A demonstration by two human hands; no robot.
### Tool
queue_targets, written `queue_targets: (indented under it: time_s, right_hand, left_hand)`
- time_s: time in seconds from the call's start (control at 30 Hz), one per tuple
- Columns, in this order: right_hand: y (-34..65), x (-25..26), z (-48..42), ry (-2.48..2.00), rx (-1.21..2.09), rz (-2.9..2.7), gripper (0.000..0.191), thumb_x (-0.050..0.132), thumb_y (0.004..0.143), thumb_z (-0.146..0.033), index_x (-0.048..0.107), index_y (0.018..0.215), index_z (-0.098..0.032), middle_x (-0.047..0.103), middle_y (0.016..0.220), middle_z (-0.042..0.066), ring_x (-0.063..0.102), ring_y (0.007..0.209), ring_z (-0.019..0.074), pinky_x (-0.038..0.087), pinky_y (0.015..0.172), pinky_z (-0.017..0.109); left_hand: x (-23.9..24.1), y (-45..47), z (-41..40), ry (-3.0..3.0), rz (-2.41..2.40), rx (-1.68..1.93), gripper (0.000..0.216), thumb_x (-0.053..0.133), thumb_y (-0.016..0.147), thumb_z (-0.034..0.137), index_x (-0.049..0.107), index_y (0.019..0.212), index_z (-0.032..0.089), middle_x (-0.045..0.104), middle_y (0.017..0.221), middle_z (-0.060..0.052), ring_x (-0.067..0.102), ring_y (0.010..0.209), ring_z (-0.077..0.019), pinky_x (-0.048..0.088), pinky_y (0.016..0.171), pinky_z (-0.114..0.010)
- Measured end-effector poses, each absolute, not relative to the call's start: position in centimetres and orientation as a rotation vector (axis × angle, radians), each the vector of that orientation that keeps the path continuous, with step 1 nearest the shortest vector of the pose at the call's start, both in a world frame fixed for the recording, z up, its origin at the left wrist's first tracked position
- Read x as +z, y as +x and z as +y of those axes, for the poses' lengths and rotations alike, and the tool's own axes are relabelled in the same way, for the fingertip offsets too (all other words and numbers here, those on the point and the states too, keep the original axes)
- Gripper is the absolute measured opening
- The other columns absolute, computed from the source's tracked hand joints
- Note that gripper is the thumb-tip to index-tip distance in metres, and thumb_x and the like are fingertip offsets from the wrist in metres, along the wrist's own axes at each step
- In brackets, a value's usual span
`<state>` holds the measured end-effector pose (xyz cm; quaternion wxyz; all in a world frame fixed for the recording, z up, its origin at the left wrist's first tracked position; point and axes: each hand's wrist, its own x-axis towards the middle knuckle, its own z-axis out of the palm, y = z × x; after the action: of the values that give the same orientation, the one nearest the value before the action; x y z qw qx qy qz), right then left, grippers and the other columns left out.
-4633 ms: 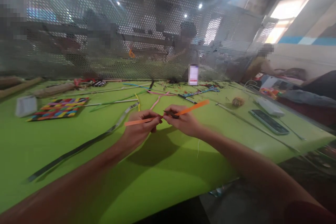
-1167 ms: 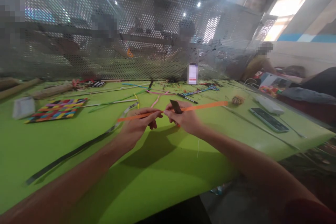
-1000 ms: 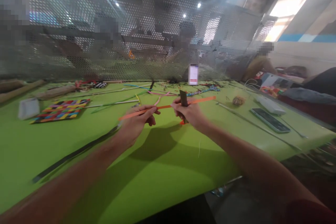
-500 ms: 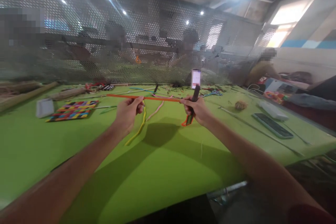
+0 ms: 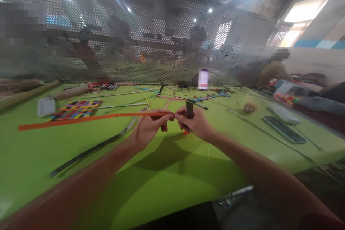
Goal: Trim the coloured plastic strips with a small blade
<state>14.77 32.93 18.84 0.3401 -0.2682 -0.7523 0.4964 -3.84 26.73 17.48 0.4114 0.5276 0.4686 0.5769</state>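
Observation:
A long orange strip [image 5: 88,118] stretches from my hands out to the left, just above the green table [image 5: 167,172]. My left hand [image 5: 149,129] pinches the strip near its right end. My right hand [image 5: 195,124] is closed round a small dark tool [image 5: 189,109] that stands upright in the fist, and its fingertips meet the strip's end too. Both hands are close together over the table's middle. A bit of orange shows under my right hand.
A colourful woven mat [image 5: 77,109] and a white box [image 5: 46,106] lie at the left. A long dark strip [image 5: 91,149] runs toward the front left. A phone [image 5: 285,129] lies at the right. A perforated metal screen [image 5: 151,39] backs the table, with people behind it.
The orange strip has slid through my hands to the left: it stuck out mostly rightward before and now trails far left. My hands spread apart, then came back together. The dark tool turned upright.

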Motion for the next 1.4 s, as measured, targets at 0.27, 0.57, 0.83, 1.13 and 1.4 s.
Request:
queue_targets:
  time_s: [0.27,0.57,0.83,1.13,1.4]
  right_hand:
    - [14.8,18.0,33.2,-0.612,1.081,-2.097,0.033,0.067,0.097,-0.046,0.068,0.089,-0.014,0.059,0.063,-0.002,0.048,0.053,0.0062,0.035,0.052,0.02]
    - [15.7,18.9,34.1,-0.77,1.085,-2.163,0.031,0.069,0.095,-0.039,0.065,0.077,-0.014,0.06,0.06,-0.001,0.045,0.049,0.0064,0.035,0.051,0.022]
    - [15.6,19.0,33.5,-0.749,1.04,-2.285,0.037,0.064,0.101,-0.037,0.057,0.071,-0.015,0.057,0.06,-0.002,0.042,0.051,0.0052,0.032,0.05,0.02]
    - [16.2,19.6,34.0,-0.529,0.734,-2.482,0.015,0.063,0.099,-0.022,0.065,0.087,-0.013,0.059,0.073,-0.002,0.046,0.064,0.0065,0.036,0.063,0.02]
    - [16.3,19.2,34.5,-0.424,0.4,-2.447,0.033,0.054,0.107,-0.028,0.055,0.076,-0.016,0.058,0.077,0.002,0.049,0.072,0.0099,0.037,0.07,0.022]
  left_hand:
    - [16.7,-4.4,27.3,1.372,1.285,1.417,0.024,0.078,0.079,0.039,0.079,0.081,0.016,0.067,0.053,-0.001,0.058,0.047,-0.015,0.045,0.047,-0.027]
    - [16.3,-5.0,28.4,1.16,1.155,1.554,0.023,0.084,0.076,0.033,0.071,0.07,0.015,0.066,0.06,0.001,0.054,0.049,-0.0096,0.042,0.049,-0.024]
    - [16.2,-4.4,27.8,1.268,1.001,1.352,0.029,0.086,0.08,0.04,0.075,0.085,0.015,0.069,0.066,0.0,0.062,0.056,-0.0123,0.049,0.054,-0.024]
    - [16.8,-4.3,27.3,1.1,0.941,1.402,0.018,0.081,0.085,0.031,0.074,0.08,0.015,0.071,0.071,-0.001,0.064,0.06,-0.0117,0.052,0.055,-0.023]
    - [17.4,-4.0,27.1,1.086,0.852,1.367,0.02,0.089,0.075,0.025,0.072,0.08,0.015,0.068,0.065,0.001,0.063,0.056,-0.0113,0.052,0.052,-0.022]
